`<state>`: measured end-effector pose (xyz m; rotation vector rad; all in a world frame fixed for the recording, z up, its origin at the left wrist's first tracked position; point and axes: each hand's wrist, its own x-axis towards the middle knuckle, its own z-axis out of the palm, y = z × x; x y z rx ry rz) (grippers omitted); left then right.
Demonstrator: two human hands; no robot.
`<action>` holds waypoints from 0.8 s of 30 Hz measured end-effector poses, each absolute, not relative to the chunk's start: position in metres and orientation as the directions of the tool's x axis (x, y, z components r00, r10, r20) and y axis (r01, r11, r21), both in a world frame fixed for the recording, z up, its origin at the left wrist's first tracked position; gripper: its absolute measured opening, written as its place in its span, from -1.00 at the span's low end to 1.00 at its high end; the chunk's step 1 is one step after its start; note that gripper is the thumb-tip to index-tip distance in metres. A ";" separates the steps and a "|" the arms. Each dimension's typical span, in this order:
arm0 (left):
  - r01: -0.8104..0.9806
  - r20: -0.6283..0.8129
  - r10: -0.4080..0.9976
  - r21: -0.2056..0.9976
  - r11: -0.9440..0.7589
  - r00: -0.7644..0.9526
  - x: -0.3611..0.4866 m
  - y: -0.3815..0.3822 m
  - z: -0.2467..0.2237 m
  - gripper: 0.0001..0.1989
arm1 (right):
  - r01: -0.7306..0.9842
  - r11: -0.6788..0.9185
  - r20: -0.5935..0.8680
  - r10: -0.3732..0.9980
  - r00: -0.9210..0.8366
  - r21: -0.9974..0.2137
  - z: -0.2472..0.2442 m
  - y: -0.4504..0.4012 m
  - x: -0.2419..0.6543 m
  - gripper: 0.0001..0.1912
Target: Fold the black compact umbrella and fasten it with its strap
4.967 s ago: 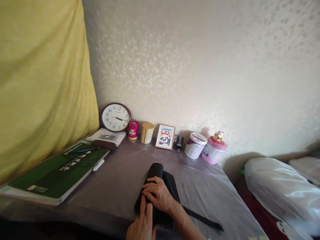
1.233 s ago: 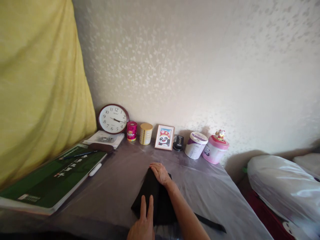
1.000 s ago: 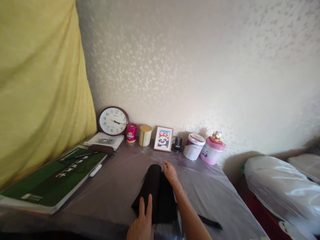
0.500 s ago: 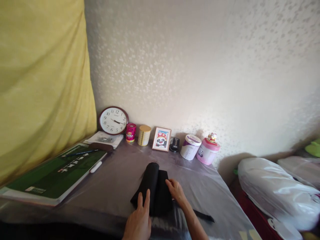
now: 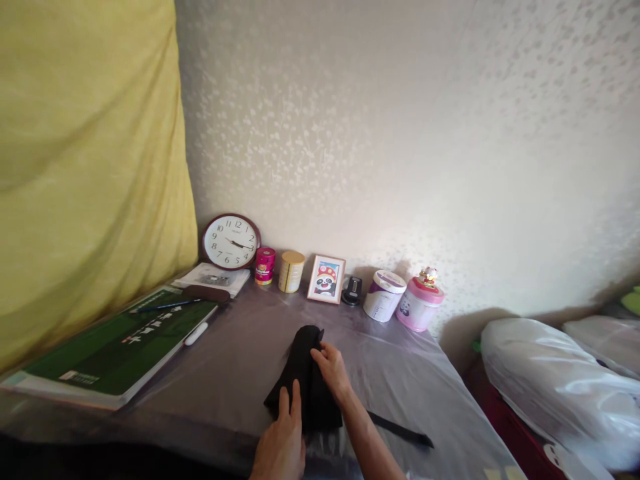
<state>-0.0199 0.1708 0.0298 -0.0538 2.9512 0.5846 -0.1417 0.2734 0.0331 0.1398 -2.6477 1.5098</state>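
A folded black cloth (image 5: 295, 373) lies on the table near its front edge, with a flat black strap (image 5: 403, 431) trailing from it to the right. My left hand (image 5: 281, 437) rests on the near left part of the cloth, two fingers stretched out over it; its other fingers are partly hidden. Pinched between the thumb and fingers of my right hand (image 5: 330, 367) is the cloth's upper right edge, folded over toward the middle. The cloth's underside cannot be seen.
Along the wall stand a clock (image 5: 231, 242), a pink tin (image 5: 265, 265), a yellow-lidded can (image 5: 291, 272), a framed panda picture (image 5: 327, 280), a black stapler-like object (image 5: 353, 291) and two tubs (image 5: 384, 297). A green book (image 5: 115, 353) lies left; plastic-wrapped bundles (image 5: 555, 380) sit right.
My right hand has moved left and away from me, bringing the right flap of the cloth over toward the middle. My left hand has stayed almost in place. The view has shifted slightly.
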 end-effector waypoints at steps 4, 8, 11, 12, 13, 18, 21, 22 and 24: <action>-0.070 -0.164 -0.006 0.385 0.920 -0.986 -0.020 0.171 0.031 -0.25 | -0.091 0.536 0.089 -0.028 -0.996 -0.839 0.038 0.260 -0.145 -0.68; -0.060 -0.161 0.001 0.377 0.924 -0.987 -0.020 0.170 0.031 -0.25 | -0.116 0.632 0.100 -0.062 -0.993 -0.766 0.039 0.253 -0.146 -0.70; -0.058 -0.152 0.000 0.377 0.925 -0.988 -0.021 0.170 0.027 -0.30 | -0.140 0.636 0.068 -0.137 -0.988 -0.759 0.036 0.247 -0.145 -0.73; -0.059 -0.149 -0.003 0.376 0.925 -0.989 -0.021 0.169 0.025 -0.34 | -0.150 0.623 0.051 -0.173 -0.984 -0.767 0.036 0.245 -0.144 -0.74; -0.057 -0.141 -0.004 0.376 0.925 -0.990 -0.021 0.169 0.023 -0.39 | -0.164 0.611 0.043 -0.208 -0.977 -0.774 0.036 0.244 -0.143 -0.76; -0.028 -0.088 0.009 0.409 0.912 -0.996 -0.014 0.160 0.016 -0.46 | -0.248 0.578 0.071 -0.311 -0.948 -0.778 0.041 0.242 -0.134 -0.84; -0.024 -0.058 0.001 0.421 0.907 -0.998 -0.007 0.154 0.021 -0.48 | -0.260 0.576 0.061 -0.341 -0.938 -0.775 0.046 0.243 -0.130 -0.83; -0.014 -0.044 0.005 0.419 0.908 -0.999 -0.005 0.153 0.024 -0.49 | -0.268 0.582 0.059 -0.351 -0.934 -0.768 0.047 0.244 -0.129 -0.83; 0.020 -0.035 0.037 0.402 0.916 -0.999 -0.004 0.154 0.032 -0.51 | -0.289 0.594 0.060 -0.375 -0.925 -0.751 0.048 0.244 -0.128 -0.82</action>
